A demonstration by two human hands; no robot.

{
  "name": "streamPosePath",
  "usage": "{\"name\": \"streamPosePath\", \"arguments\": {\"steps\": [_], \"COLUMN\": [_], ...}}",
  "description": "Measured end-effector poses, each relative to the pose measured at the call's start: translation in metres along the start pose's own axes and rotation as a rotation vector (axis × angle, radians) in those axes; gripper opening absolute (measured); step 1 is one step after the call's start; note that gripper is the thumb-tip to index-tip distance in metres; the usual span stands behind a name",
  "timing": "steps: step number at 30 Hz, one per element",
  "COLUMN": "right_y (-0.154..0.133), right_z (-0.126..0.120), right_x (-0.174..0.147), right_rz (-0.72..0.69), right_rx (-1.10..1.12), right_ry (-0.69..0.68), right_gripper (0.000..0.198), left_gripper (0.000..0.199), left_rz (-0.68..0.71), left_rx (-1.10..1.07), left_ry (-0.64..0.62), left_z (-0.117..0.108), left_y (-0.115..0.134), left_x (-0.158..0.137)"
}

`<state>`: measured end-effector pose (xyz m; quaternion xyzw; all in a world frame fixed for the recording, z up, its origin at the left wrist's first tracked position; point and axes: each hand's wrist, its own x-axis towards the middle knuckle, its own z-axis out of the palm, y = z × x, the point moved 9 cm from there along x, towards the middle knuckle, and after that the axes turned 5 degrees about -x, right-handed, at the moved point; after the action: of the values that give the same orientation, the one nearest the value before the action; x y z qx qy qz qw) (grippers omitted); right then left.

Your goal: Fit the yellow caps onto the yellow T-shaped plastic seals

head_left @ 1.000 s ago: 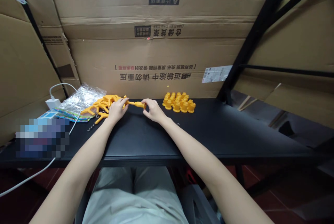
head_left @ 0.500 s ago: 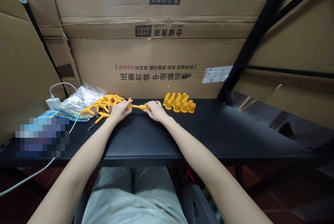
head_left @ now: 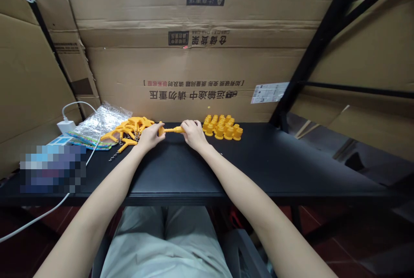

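Observation:
Above the table's back edge my two hands hold a yellow T-handled corkscrew [head_left: 169, 130] level between them. My left hand [head_left: 151, 136] is closed on the crossbar of its handle. Closed round the other end, my right hand [head_left: 193, 134] grips a thicker yellow part, mostly covered by the fingers. No metal spiral shows on this piece. Just left of my left hand lies a pile of yellow corkscrews [head_left: 127, 130] with bare metal spirals. Close to the right of my right hand, several yellow flanged plastic cups [head_left: 228, 131] stand grouped in rows.
The black table [head_left: 181, 170] ends against a cardboard sheet [head_left: 194, 64]. On the left are clear plastic bags [head_left: 105, 120], a white charger [head_left: 66, 127] with its cable [head_left: 93, 155], and a blurred-out object [head_left: 53, 169]. A black metal post [head_left: 300, 68] slants at right.
My right hand has rotated slightly, its fingers rolling up over the corkscrew's end, and the shaft looks straighter. My left hand has barely moved. The pile and cups are unchanged.

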<state>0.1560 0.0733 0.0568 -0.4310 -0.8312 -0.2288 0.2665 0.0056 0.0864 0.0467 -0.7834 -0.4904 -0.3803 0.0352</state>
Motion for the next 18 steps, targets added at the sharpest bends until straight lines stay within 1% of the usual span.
{"name": "streamPosePath", "arguments": {"steps": [5, 7, 10, 13, 16, 18], "right_y": [-0.001, -0.001, -0.004, -0.006, -0.006, -0.005], "right_z": [0.0, 0.001, 0.003, 0.008, 0.015, 0.017], "right_x": [0.001, 0.001, -0.001, -0.003, -0.004, -0.004], "right_rz": [-0.018, -0.042, -0.087, -0.104, -0.09, -0.076], "right_rx": [-0.014, -0.014, 0.012, 0.052, 0.059, 0.061], "right_ry": [0.024, 0.014, -0.013, -0.054, -0.101, -0.105], "right_gripper": [0.021, 0.019, 0.014, 0.018, 0.022, 0.021], "left_gripper": [0.041, 0.041, 0.04, 0.039, 0.04, 0.043], "left_rz": [-0.113, -0.126, -0.072, 0.024, 0.083, 0.085], "left_rx": [-0.17, -0.185, -0.109, -0.012, 0.06, 0.102], "left_ry": [-0.113, -0.121, -0.057, -0.002, -0.005, -0.005], "left_z": [0.009, 0.01, 0.002, -0.003, -0.003, -0.003], "left_y": [-0.009, -0.011, -0.008, -0.001, 0.006, 0.008], "left_x": [0.0, 0.0, -0.001, -0.002, -0.003, -0.004]}}
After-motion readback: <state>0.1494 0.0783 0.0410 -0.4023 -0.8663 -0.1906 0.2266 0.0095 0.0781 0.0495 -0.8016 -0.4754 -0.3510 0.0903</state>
